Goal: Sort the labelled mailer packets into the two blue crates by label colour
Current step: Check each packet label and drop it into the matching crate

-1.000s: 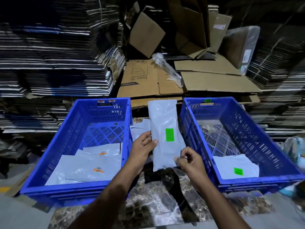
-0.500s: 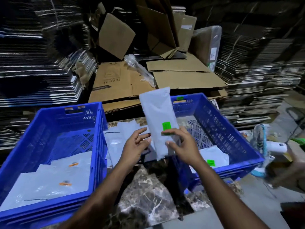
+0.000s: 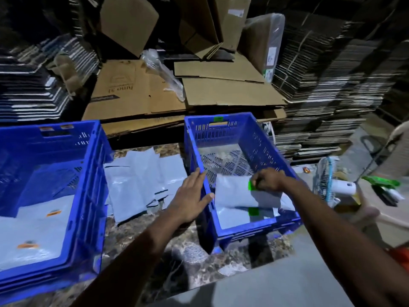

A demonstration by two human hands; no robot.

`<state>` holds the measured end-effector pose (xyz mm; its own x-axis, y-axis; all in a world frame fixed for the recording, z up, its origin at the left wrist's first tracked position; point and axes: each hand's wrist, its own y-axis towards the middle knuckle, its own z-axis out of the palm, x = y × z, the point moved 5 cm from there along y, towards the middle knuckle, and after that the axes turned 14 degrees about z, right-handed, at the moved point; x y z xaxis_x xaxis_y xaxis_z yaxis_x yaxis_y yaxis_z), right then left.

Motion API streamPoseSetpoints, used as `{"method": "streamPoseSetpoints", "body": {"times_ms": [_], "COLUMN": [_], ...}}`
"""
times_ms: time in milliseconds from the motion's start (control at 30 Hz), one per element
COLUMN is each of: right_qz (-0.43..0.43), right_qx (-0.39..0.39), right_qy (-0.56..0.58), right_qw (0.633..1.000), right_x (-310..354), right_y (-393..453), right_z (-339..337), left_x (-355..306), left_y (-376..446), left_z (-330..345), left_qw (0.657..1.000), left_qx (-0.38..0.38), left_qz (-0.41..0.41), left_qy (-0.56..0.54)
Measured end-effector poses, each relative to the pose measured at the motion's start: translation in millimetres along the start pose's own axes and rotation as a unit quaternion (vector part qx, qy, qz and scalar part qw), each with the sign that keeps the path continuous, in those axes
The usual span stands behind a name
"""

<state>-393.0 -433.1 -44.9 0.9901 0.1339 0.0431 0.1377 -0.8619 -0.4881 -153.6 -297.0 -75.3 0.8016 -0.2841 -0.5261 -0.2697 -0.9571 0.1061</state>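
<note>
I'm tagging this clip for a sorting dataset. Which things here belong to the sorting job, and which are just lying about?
Job:
right crate
left crate
green-label packet held by the right hand
unsorted packets
left hand by the right crate's rim

Lying about:
flattened cartons
plastic wrap
small fan

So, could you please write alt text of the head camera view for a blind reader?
The right hand lowers a grey plastic mailer packet with a green label into the right blue plastic crate, its grip at the label. The open left hand rests against that crate's rim; the left blue crate holds orange-labelled packets.
</note>
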Motion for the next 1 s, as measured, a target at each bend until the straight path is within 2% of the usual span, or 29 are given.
{"method": "streamPoseSetpoints", "body": {"times_ms": [67,133,233,367,433,533,667,767,833,1000], "right_qz": [0.002,0.008,-0.004,-0.026,-0.054,-0.107,-0.181,-0.228,-0.245,-0.222], "right_qx": [0.066,0.078,0.083,-0.041,-0.127,-0.245,-0.314,-0.31,-0.272,-0.144], "right_qy": [-0.078,-0.154,-0.149,-0.042,0.029,0.126,0.215,0.249,0.277,0.298], "right_qw": [0.995,0.985,0.985,0.998,0.99,0.955,0.907,0.889,0.889,0.917], "right_x": [6.1,6.3,-2.0,4.3,20.6,57.1,127.8,184.7,220.1,294.4], "right_y": [5.5,14.3,36.1,35.2,16.6,-17.1,-52.6,-63.1,-63.0,-42.0], "right_z": [22.3,43.3,64.7,37.8,9.7,-24.6,-32.2,-15.4,5.9,79.6], "left_x": [0.0,-1.5,-4.0,-1.5,6.0,25.5,65.7,100.5,123.2,162.0], "left_y": [-2.5,-5.1,-8.1,-12.6,-17.3,-31.7,-65.2,-98.2,-121.5,-170.6], "left_z": [3.8,3.3,1.8,-5.5,-16.7,-47.6,-98.1,-130.3,-145.7,-157.8], "left_qw": [0.999,0.999,0.999,0.998,0.998,0.998,0.993,0.985,0.979,0.97], "left_qx": [0.006,0.004,0.017,0.035,0.028,-0.013,-0.055,-0.056,-0.064,-0.054], "left_qz": [-0.01,-0.012,-0.016,-0.011,-0.014,-0.026,-0.061,-0.108,-0.126,-0.17], "left_qy": [0.031,0.046,0.043,0.049,0.047,0.051,0.083,0.119,0.146,0.164]}}
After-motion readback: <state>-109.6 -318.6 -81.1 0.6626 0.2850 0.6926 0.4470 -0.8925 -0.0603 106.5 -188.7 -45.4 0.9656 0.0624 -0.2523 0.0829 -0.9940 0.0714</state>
